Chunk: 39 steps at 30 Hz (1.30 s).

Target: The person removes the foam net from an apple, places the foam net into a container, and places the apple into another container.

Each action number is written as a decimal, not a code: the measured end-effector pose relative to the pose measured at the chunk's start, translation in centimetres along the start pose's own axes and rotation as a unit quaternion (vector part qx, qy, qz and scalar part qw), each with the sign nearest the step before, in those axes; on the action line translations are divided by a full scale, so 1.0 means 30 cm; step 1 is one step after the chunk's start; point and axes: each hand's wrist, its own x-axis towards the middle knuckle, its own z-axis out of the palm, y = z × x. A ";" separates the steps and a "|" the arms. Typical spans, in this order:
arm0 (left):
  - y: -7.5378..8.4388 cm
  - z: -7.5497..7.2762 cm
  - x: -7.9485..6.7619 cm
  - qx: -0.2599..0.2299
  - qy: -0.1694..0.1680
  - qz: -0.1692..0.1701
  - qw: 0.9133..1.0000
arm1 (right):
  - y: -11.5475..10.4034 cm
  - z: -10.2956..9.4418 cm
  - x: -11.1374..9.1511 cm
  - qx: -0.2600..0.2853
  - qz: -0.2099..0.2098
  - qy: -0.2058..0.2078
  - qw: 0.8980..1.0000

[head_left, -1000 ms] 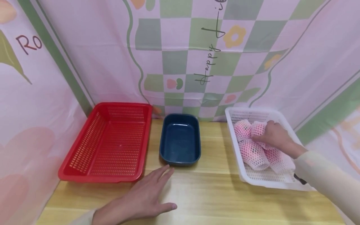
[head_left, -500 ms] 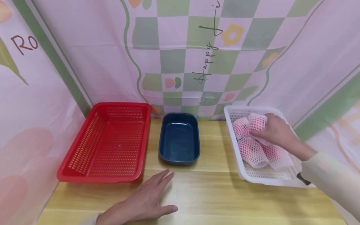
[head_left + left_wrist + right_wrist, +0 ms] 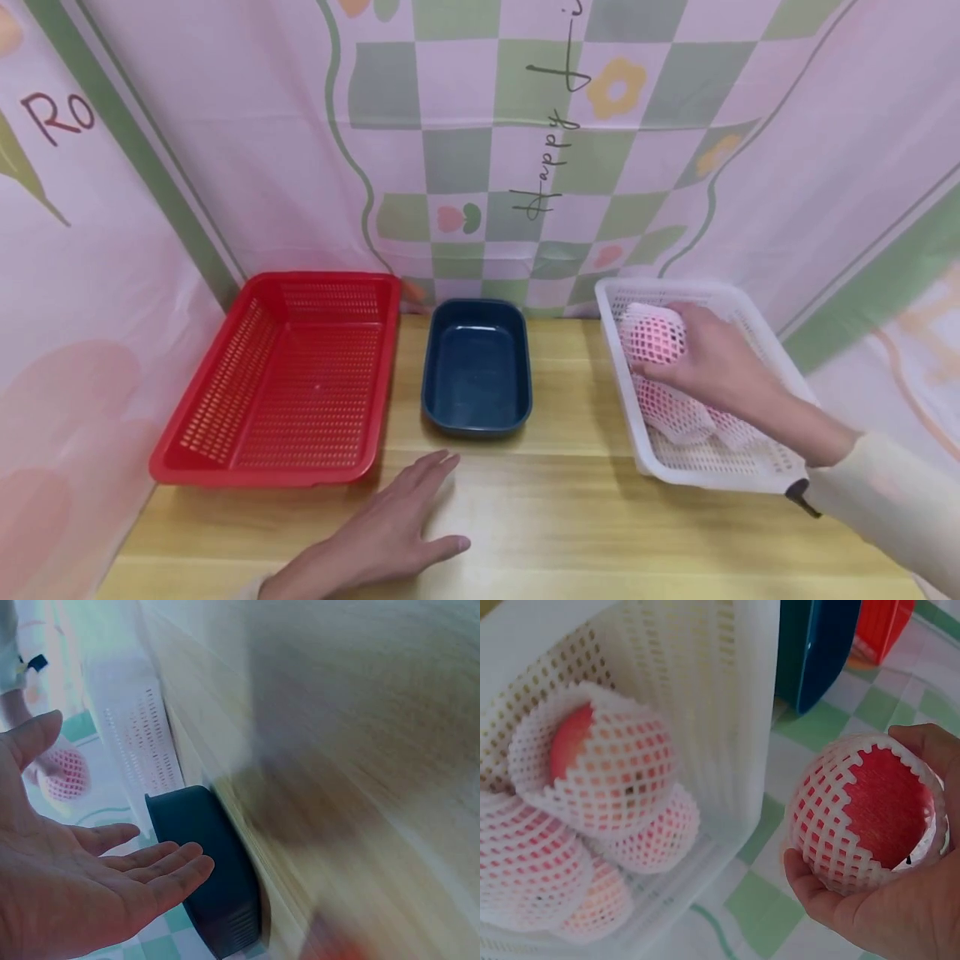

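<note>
My right hand (image 3: 723, 358) grips a red apple (image 3: 889, 806) in a white foam net, thumb and fingers around its sides. In the head view that apple appears over the left side of the white basket (image 3: 720, 477); in the right wrist view it shows outside the basket wall. Several more netted apples (image 3: 615, 765) lie inside the basket, partly covered by my hand and forearm in the head view. My left hand (image 3: 378, 537) is held over the near part of the table, fingers extended and thumb spread, holding nothing. It is closest to the dark blue dish (image 3: 477, 375).
A red perforated basket (image 3: 318, 387) sits at the left of the wooden table (image 3: 555, 517), with the dark blue dish between it and the white basket. A patterned cloth (image 3: 457, 83) hangs right behind all three containers.
My right hand has picked up the apple from among the others and carried it left and upward. The left hand has stayed nearly in place.
</note>
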 end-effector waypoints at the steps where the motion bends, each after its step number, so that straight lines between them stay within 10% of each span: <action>1: -0.001 -0.001 0.001 -0.003 0.002 0.001 1.000 | -0.013 0.004 -0.007 0.004 -0.003 -0.001 1.000; 39: -0.034 0.024 0.022 -0.050 0.033 0.021 0.998 | -0.230 0.335 -0.312 0.065 -0.127 -0.043 0.989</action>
